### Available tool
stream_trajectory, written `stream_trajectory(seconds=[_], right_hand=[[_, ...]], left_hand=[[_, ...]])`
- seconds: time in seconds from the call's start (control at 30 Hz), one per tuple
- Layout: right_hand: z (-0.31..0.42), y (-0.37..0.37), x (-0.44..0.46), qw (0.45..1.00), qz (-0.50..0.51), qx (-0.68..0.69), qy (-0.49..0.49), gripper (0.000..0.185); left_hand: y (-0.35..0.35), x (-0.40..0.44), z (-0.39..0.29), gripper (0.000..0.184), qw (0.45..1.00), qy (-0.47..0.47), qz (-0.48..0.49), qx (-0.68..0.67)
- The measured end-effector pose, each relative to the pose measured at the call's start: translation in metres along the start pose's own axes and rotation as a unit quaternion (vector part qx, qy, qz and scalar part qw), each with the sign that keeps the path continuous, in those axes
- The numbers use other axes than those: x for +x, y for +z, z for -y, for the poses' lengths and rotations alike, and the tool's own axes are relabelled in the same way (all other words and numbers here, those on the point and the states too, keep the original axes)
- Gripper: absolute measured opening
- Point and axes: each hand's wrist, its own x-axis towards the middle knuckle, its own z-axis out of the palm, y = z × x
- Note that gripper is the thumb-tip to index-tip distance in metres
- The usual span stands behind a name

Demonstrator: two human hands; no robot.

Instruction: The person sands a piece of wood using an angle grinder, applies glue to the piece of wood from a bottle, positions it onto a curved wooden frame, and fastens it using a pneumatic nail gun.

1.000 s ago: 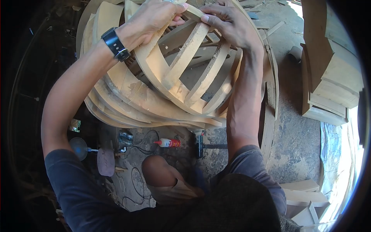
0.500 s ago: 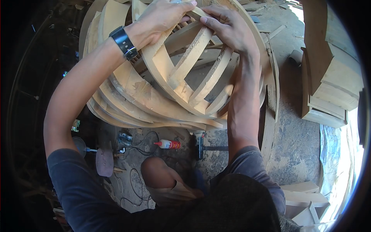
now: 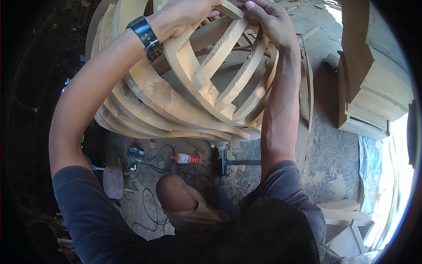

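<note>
A curved wooden frame (image 3: 184,66) of pale ribs and crosspieces fills the upper middle of the head view. At its top, a short wooden slat (image 3: 231,9) spans between my two hands. My left hand (image 3: 189,15), with a black watch on its wrist, has its fingers closed on the left end of this slat. My right hand (image 3: 277,24) is bent around the right end, its thumb beside the slat and its fingers partly behind it. The top edge of the picture cuts off some of the fingers. Rough, crusty residue coats the crosspieces (image 3: 224,46) below.
On the floor below the frame lie a white and red glue bottle (image 3: 187,159), a dark hammer-like tool (image 3: 223,162) and a looped cable (image 3: 151,202). Wooden box-like parts (image 3: 373,88) stand at right, more wooden pieces (image 3: 345,215) at lower right. My bent knee (image 3: 176,193) is below the bottle.
Both hands sit higher in the view. My right thumb has shifted right and up, baring more of the slat's right end. The frame and floor things appear slightly higher and further left.
</note>
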Motion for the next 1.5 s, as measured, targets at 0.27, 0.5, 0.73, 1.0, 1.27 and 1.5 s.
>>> stream_trajectory(seconds=[0.27,0.5,0.73,1.0,1.27,1.5], right_hand=[[0.006,-0.006,0.009,0.979,0.112,-0.166,-0.047,0.036],[0.006,-0.004,0.014,0.987,0.133,-0.087,0.026,0.039],[-0.001,-0.009,0.009,0.990,0.132,-0.043,0.006,0.037],[-0.001,-0.008,0.012,0.990,0.139,-0.025,0.025,0.031],[-0.004,-0.006,0.018,0.990,0.139,-0.040,-0.002,0.028],[-0.014,-0.008,0.020,0.986,0.166,0.027,0.011,0.030]], left_hand=[[-0.005,-0.019,-0.017,0.042,0.998,0.029,0.040,0.049],[-0.006,-0.010,-0.009,0.049,1.000,0.007,0.009,-0.015],[-0.009,-0.016,-0.015,0.061,0.999,0.004,0.011,0.050],[-0.002,-0.009,-0.011,0.059,0.999,0.016,0.004,0.040],[-0.003,-0.019,-0.017,0.043,0.998,0.032,0.037,0.036],[0.003,-0.020,-0.017,0.039,0.999,0.034,0.006,0.008]])
